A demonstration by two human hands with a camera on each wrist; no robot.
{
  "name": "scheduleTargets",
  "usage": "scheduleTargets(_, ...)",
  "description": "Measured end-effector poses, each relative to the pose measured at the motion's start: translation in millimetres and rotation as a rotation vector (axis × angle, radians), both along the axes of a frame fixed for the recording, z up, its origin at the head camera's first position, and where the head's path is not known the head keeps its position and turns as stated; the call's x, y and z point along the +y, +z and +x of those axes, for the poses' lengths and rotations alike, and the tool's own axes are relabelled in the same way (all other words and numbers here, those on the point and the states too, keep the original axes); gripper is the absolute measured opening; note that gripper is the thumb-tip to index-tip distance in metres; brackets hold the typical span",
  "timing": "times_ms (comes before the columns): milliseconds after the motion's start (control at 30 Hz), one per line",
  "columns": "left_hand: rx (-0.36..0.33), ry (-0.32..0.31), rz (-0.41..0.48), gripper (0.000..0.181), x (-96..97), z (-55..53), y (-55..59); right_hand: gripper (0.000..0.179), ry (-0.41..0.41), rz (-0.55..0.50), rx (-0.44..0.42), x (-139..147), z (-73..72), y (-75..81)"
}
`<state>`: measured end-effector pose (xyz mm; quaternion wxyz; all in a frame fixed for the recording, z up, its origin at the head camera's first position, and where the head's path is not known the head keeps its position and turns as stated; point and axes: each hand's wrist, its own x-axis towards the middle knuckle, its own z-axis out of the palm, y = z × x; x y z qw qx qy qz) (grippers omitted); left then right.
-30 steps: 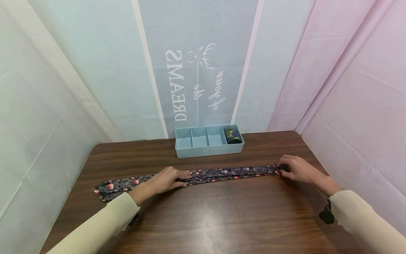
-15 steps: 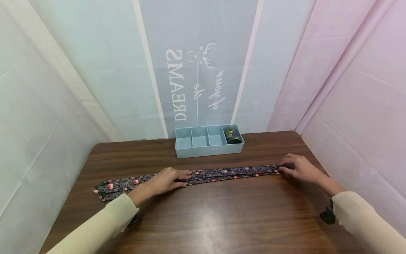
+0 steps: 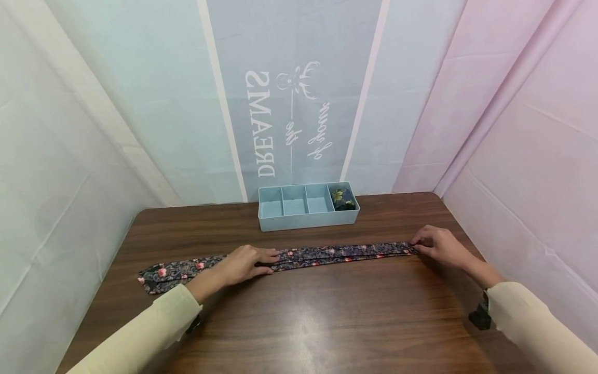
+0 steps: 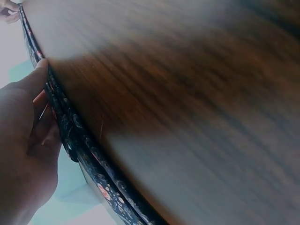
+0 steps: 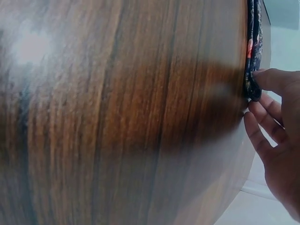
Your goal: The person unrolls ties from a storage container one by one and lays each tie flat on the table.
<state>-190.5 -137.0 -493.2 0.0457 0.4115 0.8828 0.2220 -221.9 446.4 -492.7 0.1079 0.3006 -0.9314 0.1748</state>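
Observation:
A dark necktie with pink flowers lies stretched across the table, wide end at the left, narrow end at the right. My left hand rests on it left of its middle, fingers laid over the cloth and thumb along the near edge. In the left wrist view, that left hand has its thumb tip against the folded tie. At the narrow end, my right hand pinches the tip between thumb and fingers. From the right wrist, the thumb of the right hand presses on a small fold of the tie.
A light blue tray with several compartments stands at the back of the brown wooden table. Its rightmost compartment holds a rolled dark floral tie. Cloth hangings enclose the table at the back and both sides.
The dark bunched bit at the tie's narrow end, seen under my right hand one second ago, no longer shows. The right fingers have shifted slightly. My left hand has stayed nearly still.

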Motion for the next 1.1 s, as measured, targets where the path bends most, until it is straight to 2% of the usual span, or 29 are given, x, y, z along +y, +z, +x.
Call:
scheduleTargets(167,-0.006,0.011,0.008,0.038,-3.9,1.5,1.7,0.023,-0.037,0.018,-0.055,-2,1.1,3.7)
scheduleTargets(367,0.001,0.042,-0.009,0.040,-12.6,6.6,3.0,0.024,-0.033,0.022,-0.080,-1,2.7,4.7)
scheduleTargets(500,0.013,0.101,0.019,0.040,-23.9,10.7,4.3,0.024,-0.007,0.014,-0.055,-1,2.5,5.0)
scheduleTargets(733,0.100,0.214,0.066,0.045,-54.5,19.0,12.1,0.023,0.010,-0.010,0.000,-2,2.7,6.1)
scheduleTargets(933,0.168,0.358,0.106,0.058,-86.0,24.6,20.2,0.024,-0.023,-0.034,-0.056,-2,4.0,10.1)
scheduleTargets(1100,0.226,0.434,0.101,0.055,-116.1,32.0,26.4,0.022,-0.052,-0.026,-0.096,-1,2.7,13.2)
